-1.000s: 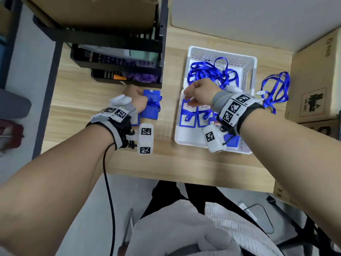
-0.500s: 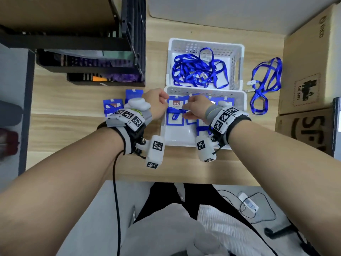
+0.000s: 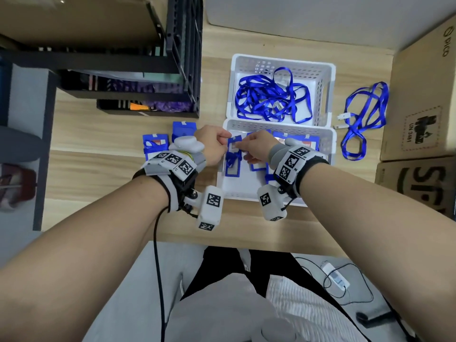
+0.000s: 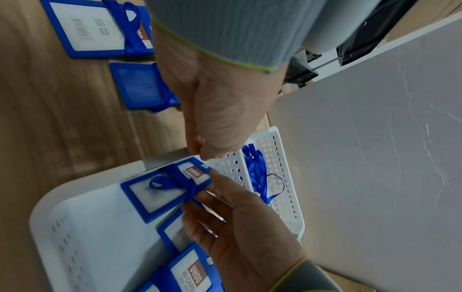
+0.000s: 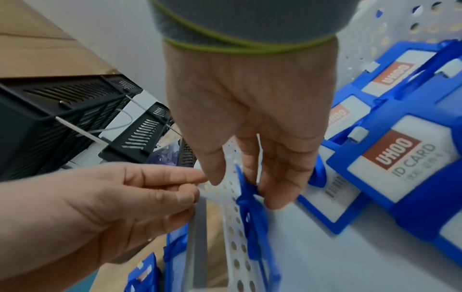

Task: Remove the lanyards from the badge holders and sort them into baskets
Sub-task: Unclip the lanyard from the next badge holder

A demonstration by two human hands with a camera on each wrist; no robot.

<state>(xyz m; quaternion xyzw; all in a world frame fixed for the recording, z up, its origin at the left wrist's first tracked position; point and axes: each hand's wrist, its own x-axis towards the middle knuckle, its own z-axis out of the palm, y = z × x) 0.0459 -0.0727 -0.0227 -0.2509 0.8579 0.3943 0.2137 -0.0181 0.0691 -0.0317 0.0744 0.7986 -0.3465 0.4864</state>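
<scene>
Over the near white basket [image 3: 278, 124] both hands meet on one blue badge holder [image 3: 233, 166] with a blue lanyard [image 4: 175, 177] wound round it. My left hand [image 3: 225, 140] pinches the holder's top corner, as the left wrist view shows [image 4: 200, 153]. My right hand [image 3: 243, 146] pinches the wound lanyard [image 5: 252, 213] between thumb and fingers [image 5: 275, 193]. Several more holders with lanyards [image 5: 400, 158] lie in this basket. The far white basket [image 3: 283, 59] holds a pile of loose blue lanyards [image 3: 269, 99].
Two blue badge holders [image 3: 155, 144] lie on the wooden table left of the near basket. A loose blue lanyard [image 3: 362, 119] lies right of the baskets, beside cardboard boxes [image 3: 424, 107]. Black file trays [image 3: 148, 95] stand at the back left.
My left hand left the holders on the table and came right to the near basket. Both hands now grip one holder there, lifted slightly at its top.
</scene>
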